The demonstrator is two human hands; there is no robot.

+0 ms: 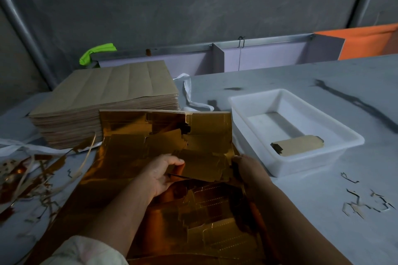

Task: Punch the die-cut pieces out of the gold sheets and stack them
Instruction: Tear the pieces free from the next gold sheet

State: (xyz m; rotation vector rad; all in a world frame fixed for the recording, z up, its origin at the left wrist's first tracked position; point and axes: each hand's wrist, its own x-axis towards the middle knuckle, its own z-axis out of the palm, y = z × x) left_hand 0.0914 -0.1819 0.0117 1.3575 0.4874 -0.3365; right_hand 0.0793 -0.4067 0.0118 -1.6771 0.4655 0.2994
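Note:
A large gold die-cut sheet [133, 135] lies tilted up in front of me, its far edge leaning on a thick pile of brown sheets [103, 97]. My left hand [160, 175] pinches the left end of a gold die-cut piece [204, 164] at the sheet's near part. My right hand [247, 166] grips the right end of the same piece. More gold sheet with punched outlines [215, 221] lies under my forearms. In the white tray [310, 157] to the right lies a small stack of punched pieces [298, 145], brown side up.
Gold and brown offcut strips [32, 178] litter the table at the left. Small scrap bits [366, 202] lie at the right. A white strap [189, 92] curls behind the sheet. A grey wall and a metal rail [258, 42] close off the back.

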